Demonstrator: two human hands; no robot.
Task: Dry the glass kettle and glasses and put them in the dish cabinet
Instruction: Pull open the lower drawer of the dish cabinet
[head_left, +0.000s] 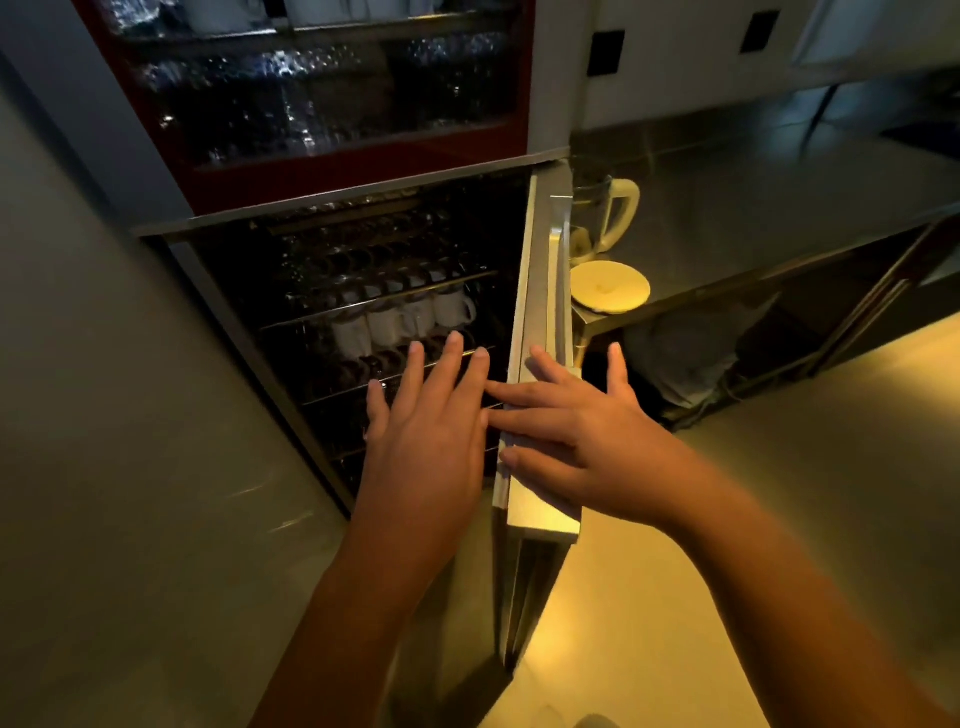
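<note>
Just right of the open door (540, 312) of the dish cabinet (353, 184), the glass kettle (591, 205) stands upright on a steel counter (779, 197). Its cream lid (610, 286) lies flat beside it. Left of the door, wire shelves hold white mugs (400, 317), and glasses (311, 93) glint behind the red-framed pane above. The right hand (576, 431) lies across the door's edge, fingers straight and spread. The left hand (431, 415), flat and empty, hovers just left of the door, close beside the right.
</note>
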